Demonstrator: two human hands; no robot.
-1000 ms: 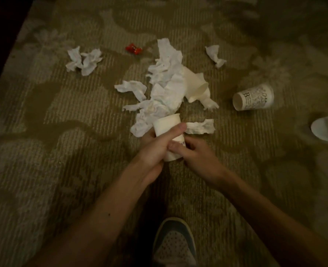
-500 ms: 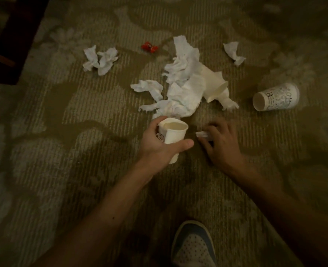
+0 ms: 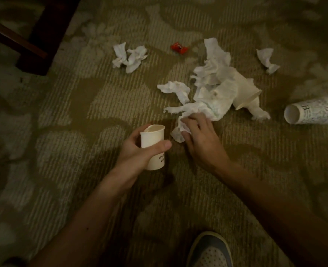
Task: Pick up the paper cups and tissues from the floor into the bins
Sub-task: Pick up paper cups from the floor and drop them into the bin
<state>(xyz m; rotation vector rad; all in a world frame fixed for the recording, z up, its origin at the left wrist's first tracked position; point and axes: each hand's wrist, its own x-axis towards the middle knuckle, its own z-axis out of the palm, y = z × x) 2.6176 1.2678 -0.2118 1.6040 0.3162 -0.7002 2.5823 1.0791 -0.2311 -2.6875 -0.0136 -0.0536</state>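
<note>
Dimly lit, carpeted indoor room, most likely a home living space or hotel room rather than a workplace. A carpet (image 3: 78, 116) in olive and beige fills the whole view, ribbed in texture, with large pale flower and swirl shapes. At eleven o'clock stands a dark wooden furniture leg (image 3: 43, 35) with a crossbar. At six o'clock, a grey sneaker (image 3: 211, 251) rests on the carpet.
</note>
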